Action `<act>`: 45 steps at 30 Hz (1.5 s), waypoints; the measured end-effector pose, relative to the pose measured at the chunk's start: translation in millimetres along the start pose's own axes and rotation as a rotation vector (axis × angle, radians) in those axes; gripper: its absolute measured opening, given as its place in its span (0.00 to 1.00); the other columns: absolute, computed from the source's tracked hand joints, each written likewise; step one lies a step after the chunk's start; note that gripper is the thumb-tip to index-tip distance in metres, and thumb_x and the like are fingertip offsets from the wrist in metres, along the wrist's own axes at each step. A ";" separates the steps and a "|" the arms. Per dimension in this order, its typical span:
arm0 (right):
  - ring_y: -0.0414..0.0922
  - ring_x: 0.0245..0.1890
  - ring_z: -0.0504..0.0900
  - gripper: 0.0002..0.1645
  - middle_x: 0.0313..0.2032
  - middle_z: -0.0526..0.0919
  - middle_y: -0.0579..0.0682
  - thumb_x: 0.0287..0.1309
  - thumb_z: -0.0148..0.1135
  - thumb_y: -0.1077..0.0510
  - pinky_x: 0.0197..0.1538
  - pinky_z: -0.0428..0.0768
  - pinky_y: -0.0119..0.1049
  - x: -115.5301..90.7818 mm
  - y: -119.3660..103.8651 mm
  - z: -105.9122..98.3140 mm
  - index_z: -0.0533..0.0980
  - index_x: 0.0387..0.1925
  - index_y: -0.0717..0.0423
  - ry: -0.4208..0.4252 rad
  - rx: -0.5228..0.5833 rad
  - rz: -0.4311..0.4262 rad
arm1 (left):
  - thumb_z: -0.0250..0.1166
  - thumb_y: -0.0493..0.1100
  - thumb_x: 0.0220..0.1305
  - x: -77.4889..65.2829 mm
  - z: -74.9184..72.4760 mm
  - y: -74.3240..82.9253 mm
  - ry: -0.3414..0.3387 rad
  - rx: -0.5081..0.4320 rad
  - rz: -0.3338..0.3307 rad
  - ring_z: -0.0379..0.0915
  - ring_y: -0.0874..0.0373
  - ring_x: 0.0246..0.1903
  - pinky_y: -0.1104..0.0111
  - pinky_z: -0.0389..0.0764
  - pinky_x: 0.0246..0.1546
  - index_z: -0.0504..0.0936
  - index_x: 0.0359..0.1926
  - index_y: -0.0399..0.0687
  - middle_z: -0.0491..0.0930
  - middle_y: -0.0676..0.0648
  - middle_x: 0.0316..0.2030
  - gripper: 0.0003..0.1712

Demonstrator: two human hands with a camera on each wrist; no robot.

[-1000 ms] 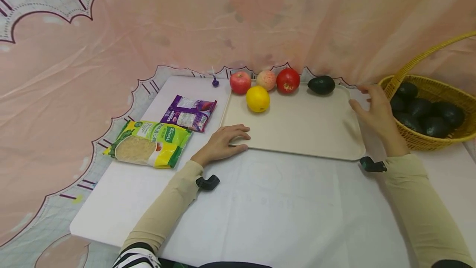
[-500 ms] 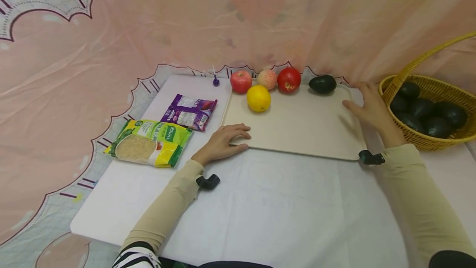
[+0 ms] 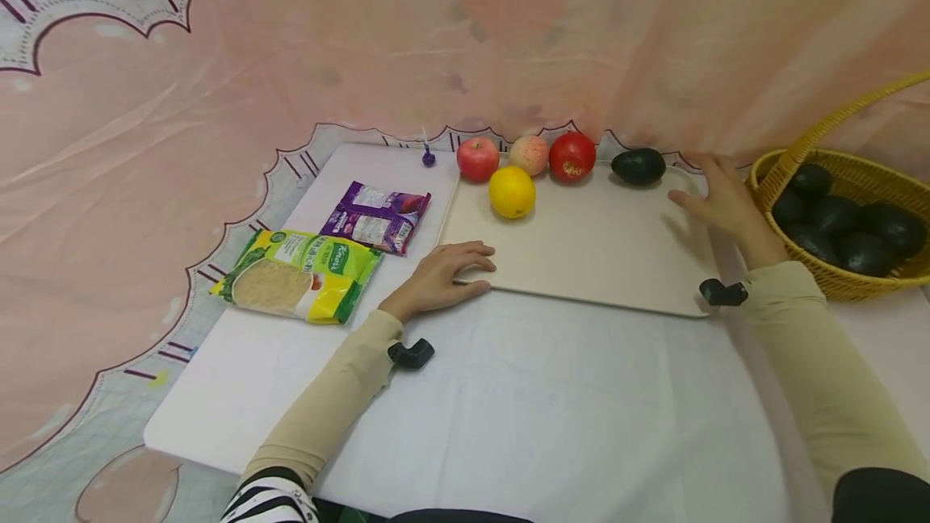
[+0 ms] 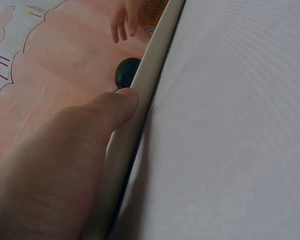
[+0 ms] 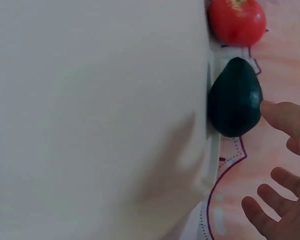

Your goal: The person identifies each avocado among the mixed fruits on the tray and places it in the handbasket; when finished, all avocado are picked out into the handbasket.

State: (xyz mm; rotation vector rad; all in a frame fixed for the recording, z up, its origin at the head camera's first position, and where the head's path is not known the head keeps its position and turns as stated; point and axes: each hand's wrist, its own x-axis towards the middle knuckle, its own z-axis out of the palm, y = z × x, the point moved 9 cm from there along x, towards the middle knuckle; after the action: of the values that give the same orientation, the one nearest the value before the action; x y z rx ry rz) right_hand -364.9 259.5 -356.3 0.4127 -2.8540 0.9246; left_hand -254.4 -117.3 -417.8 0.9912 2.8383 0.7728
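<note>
A cream tray (image 3: 581, 257) lies on the white table, with several fruits along its far edge. My left hand (image 3: 443, 277) rests on the tray's near left corner, its fingers loosely extended; in the left wrist view the thumb (image 4: 122, 107) lies against the rim. My right hand (image 3: 730, 204) is over the tray's right edge, fingers spread and holding nothing. Nearest to it is a dark green avocado (image 3: 638, 166) at the far right of the tray. In the right wrist view a gap between hand and avocado (image 5: 235, 100) is hard to judge at the thumb tip.
A red pomegranate-like fruit (image 3: 571, 156), a peach (image 3: 529, 155), an apple (image 3: 477, 159) and a yellow round fruit (image 3: 512, 192) sit at the tray's far left. A yellow wicker basket (image 3: 835, 285) with several avocados stands right. Purple (image 3: 378, 216) and yellow-green packets (image 3: 301, 277) lie left.
My right hand has shifted a little forward and left, from beside the basket to nearer the avocado. The left hand stays on the tray corner. The head view has shifted slightly.
</note>
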 end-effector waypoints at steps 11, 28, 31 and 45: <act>0.72 0.67 0.49 0.47 0.68 0.45 0.74 0.60 0.60 0.48 0.64 0.50 0.69 13.5 12.3 24.0 0.49 0.71 0.60 -0.124 0.015 0.051 | 0.61 0.57 0.62 0.4 -0.6 2.3 0.017 0.001 0.014 0.57 0.59 0.69 0.56 0.58 0.67 0.79 0.50 0.61 0.70 0.57 0.64 0.17; 0.74 0.65 0.51 0.48 0.69 0.43 0.74 0.62 0.56 0.46 0.65 0.51 0.68 28.8 9.5 38.2 0.44 0.72 0.59 -0.177 -0.022 0.085 | 0.61 0.58 0.62 -0.8 -1.1 0.3 0.016 0.001 0.007 0.56 0.61 0.69 0.57 0.57 0.68 0.79 0.51 0.62 0.69 0.58 0.64 0.18; 0.73 0.65 0.51 0.47 0.69 0.44 0.73 0.63 0.55 0.46 0.65 0.51 0.67 33.1 8.4 38.0 0.44 0.73 0.58 -0.164 -0.014 0.078 | 0.61 0.58 0.62 -0.6 -1.1 1.3 0.018 0.004 0.015 0.56 0.61 0.69 0.57 0.57 0.68 0.79 0.51 0.62 0.69 0.58 0.64 0.18; 0.70 0.66 0.54 0.43 0.65 0.58 0.73 0.57 0.62 0.60 0.66 0.53 0.65 62.7 -8.4 42.5 0.53 0.69 0.56 -0.095 0.050 -0.058 | 0.60 0.59 0.63 -0.9 -0.9 1.2 -0.005 0.016 0.006 0.55 0.61 0.69 0.57 0.56 0.69 0.78 0.53 0.63 0.68 0.59 0.65 0.19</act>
State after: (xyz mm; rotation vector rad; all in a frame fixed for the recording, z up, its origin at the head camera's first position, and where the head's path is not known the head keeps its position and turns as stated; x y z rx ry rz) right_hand -423.4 214.0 -374.1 0.5558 -2.8913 0.9942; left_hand -253.1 -117.4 -416.6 1.0020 2.8431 0.7485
